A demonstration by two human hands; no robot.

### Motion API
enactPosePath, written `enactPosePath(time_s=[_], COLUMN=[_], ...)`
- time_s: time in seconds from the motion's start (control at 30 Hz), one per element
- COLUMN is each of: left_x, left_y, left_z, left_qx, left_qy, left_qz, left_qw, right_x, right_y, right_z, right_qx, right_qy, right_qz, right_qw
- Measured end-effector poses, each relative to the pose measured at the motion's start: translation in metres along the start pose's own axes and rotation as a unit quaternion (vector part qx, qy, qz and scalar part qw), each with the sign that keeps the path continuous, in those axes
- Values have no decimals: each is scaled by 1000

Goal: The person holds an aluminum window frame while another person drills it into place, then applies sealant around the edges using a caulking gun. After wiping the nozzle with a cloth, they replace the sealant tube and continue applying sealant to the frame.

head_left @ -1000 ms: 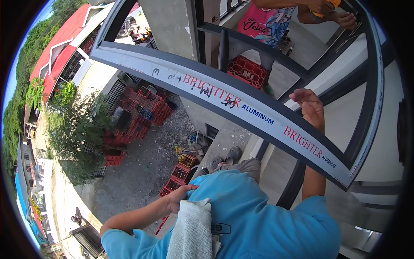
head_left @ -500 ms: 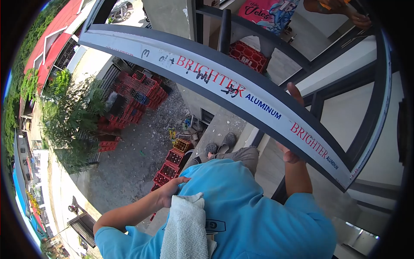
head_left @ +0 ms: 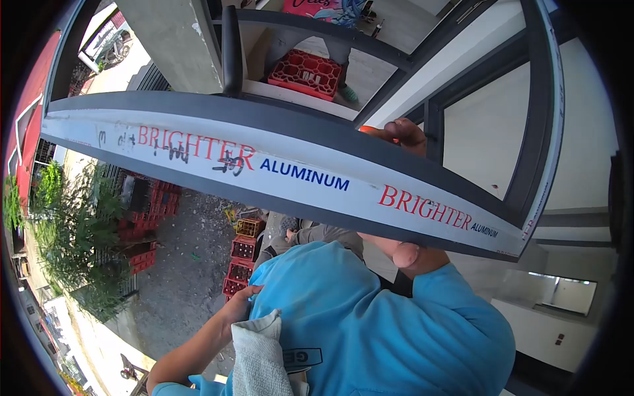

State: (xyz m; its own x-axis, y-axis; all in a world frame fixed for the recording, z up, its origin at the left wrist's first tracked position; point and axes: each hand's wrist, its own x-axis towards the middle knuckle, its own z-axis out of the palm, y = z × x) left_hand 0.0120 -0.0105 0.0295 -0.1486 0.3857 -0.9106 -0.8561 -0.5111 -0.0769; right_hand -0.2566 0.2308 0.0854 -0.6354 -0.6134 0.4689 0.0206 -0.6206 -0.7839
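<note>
Blue short-sleeved shirt (head_left: 376,317), bearing dark boxed print (head_left: 302,357); white towel (head_left: 259,353), hanging; grey trousers (head_left: 333,235); seemingly grey shoe (head_left: 288,224), showing partly.

a red crate (head_left: 305,74) sits indoors beside a green shoe (head_left: 348,94), with a pink and blue shirt (head_left: 323,10) above, near a grey pillar (head_left: 173,39). outside, red crates (head_left: 155,208) are stacked near a leafy tree (head_left: 72,231). a yellow crate (head_left: 249,227) adjoins bottle crates (head_left: 243,249) on the grey ground (head_left: 185,257). a white towel (head_left: 257,353) hangs below.
</note>
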Motion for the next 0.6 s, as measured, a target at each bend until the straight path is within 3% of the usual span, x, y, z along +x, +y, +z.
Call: enactPosePath(time_s=[0.17, 0.5, 0.6], left_x=[28, 28, 33], left_y=[-13, -11, -14], left_z=[-27, -21, -24], left_qx=[-4, 13, -15], left_qy=[-37, 5, -51], left_qz=[18, 8, 25], left_qw=[999, 1000, 998], right_x=[7, 8, 4], right_y=[-2, 1, -1], right_z=[-8, -8, -7], right_qx=[-15, -23, -31], right_qy=[-2, -10, -26], right_qz=[0, -5, -2], right_qw=[1000, 1000, 999])
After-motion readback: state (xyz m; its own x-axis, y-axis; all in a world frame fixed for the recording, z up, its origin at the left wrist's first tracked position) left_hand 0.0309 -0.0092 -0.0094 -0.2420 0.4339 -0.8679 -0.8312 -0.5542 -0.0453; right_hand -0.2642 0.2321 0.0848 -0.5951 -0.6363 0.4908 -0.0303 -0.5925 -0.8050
